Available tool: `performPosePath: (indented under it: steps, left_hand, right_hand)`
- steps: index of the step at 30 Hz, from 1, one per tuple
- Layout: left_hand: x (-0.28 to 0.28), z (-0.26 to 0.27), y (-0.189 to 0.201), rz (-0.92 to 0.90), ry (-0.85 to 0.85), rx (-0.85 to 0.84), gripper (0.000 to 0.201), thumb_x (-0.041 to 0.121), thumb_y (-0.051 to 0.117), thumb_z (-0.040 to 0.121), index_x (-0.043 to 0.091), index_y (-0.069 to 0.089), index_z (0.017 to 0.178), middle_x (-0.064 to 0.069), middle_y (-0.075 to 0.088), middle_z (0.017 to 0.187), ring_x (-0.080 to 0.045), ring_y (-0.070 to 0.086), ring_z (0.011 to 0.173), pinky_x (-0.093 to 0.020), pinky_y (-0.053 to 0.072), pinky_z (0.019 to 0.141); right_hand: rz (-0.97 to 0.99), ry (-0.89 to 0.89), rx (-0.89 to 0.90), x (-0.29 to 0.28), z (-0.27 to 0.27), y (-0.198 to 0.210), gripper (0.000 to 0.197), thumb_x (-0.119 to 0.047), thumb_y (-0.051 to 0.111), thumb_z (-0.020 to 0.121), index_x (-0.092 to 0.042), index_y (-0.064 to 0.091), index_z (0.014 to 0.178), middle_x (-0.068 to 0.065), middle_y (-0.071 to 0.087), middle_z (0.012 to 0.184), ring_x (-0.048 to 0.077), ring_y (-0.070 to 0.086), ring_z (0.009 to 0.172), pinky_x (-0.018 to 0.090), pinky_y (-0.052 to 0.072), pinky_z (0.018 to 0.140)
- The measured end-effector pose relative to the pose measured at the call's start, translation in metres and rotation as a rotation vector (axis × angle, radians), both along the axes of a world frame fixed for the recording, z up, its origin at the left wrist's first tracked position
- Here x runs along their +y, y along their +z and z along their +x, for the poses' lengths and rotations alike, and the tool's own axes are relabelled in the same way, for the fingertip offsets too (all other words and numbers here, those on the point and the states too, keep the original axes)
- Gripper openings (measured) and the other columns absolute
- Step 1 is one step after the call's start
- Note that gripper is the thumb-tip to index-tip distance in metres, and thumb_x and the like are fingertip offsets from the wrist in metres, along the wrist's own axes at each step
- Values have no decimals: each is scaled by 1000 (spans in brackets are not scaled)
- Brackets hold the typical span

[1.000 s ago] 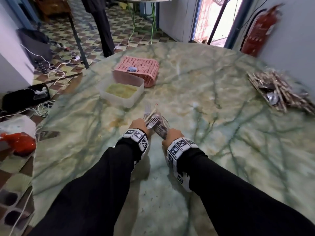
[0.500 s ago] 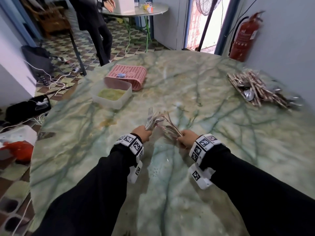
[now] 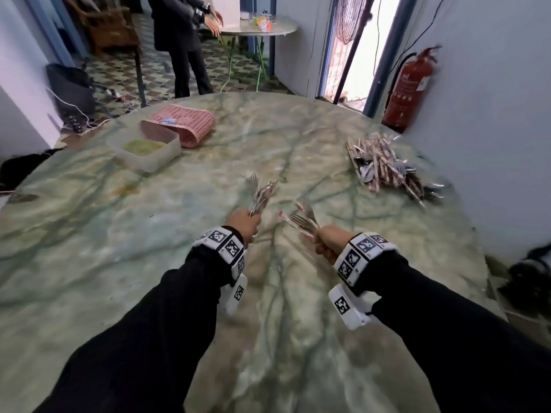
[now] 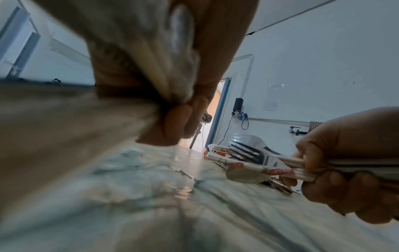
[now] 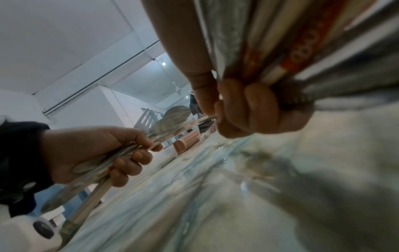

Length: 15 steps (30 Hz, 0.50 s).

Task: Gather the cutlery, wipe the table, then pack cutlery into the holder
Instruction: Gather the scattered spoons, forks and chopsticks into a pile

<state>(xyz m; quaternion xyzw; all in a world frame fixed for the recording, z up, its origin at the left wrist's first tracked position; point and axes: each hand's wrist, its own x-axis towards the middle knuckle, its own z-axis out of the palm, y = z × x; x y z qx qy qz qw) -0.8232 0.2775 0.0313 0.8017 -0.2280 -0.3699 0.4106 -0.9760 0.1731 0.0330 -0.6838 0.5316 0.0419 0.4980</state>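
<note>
My left hand (image 3: pixel 244 223) grips a bundle of forks, spoons and chopsticks (image 3: pixel 260 193) that points up and away over the marble table (image 3: pixel 149 234). My right hand (image 3: pixel 329 239) grips a second bundle of forks and red-printed chopsticks (image 3: pixel 301 222), angled to the upper left. The two hands are apart above the table's middle. The right wrist view shows the left hand (image 5: pixel 92 153) curled round its cutlery (image 5: pixel 164 126). The left wrist view shows the right hand (image 4: pixel 349 158) curled round its bundle (image 4: pixel 248 160). A pink perforated holder (image 3: pixel 185 125) lies on its side at the far left.
A clear tub with a yellow-green cloth (image 3: pixel 146 150) sits in front of the holder. A large heap of cutlery and chopsticks (image 3: pixel 384 168) lies at the far right near the wall. A red fire extinguisher (image 3: pixel 408 87) stands beyond the table. A person (image 3: pixel 182 40) stands at another table behind.
My hands have drawn apart, splitting one cluster of cutlery into two bundles; the right hand moved rightward with its share. The head view has tilted up.
</note>
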Motion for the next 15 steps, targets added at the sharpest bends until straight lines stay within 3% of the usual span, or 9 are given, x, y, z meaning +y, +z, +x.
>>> performPosePath:
  steps: [4,7,10,12,14,15]
  left_hand:
    - [-13,-39,5,-6,-5,54,22,6,40,89,14,36,69,-6,34,57,-13,29,34,-9,21,37]
    - [-21,-57,11,-4,-4,81,14,5,44,86,10,37,76,-6,33,59,-13,26,44,-16,21,42]
    - [-31,-67,18,3,-17,95,16,3,43,84,10,36,72,-6,32,60,-13,25,46,-17,19,46]
    - [-36,-72,21,10,-45,112,18,2,40,84,11,33,69,-6,31,61,-12,25,46,-16,18,47]
    - [-41,-76,23,15,-64,121,17,1,36,83,12,32,70,-7,32,62,-13,26,48,-17,19,48]
    - [-43,-78,24,12,-72,126,17,0,35,83,12,33,71,-7,32,63,-13,26,48,-18,19,49]
  right_hand:
    - [18,-2,-7,-16,-34,5,24,-10,35,88,-9,43,65,8,42,54,9,28,17,12,20,34]
    - [-13,26,-12,-28,-48,6,29,-10,33,91,-9,45,64,8,43,54,8,30,17,9,20,30]
    - [-125,128,15,-36,-59,8,33,-8,33,93,-11,42,61,6,42,56,13,38,35,14,24,32]
    - [-262,196,28,-39,-69,8,32,-9,35,95,-16,48,66,6,47,63,17,44,52,19,35,44]
    - [-373,254,62,-45,-78,4,25,-10,36,96,-14,59,102,18,61,96,29,59,88,29,44,75]
    - [-410,266,95,-49,-82,2,30,-10,36,96,-12,54,120,20,59,116,33,56,107,32,42,87]
